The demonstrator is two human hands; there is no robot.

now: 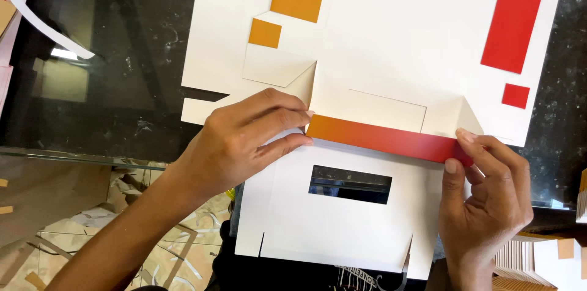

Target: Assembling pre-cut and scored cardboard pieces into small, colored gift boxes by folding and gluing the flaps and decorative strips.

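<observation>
**Both hands pinch a folded card strip**

The left hand (244, 138) and right hand (486, 187) each pinch an end of the orange-to-red strip (382, 138) on the white card sheet (397, 34), which lies on the dark glass table (104, 71).

Bare left hand (244, 138) at 9 o'clock, with short, trimmed nails, pale at the tips, and creased knuckles. Long bare forearm (122, 230) behind it running in from 7 o'clock, uncovered by any sleeve as far as the frame edge. Bare right hand (489, 199) at 4 o'clock, nails likewise cut short, only a short stretch of uncovered wrist showing below it. At 6 o'clock a dark garment (293, 276), black or near black, bearing a small pale print too partly hidden to make out.
</observation>
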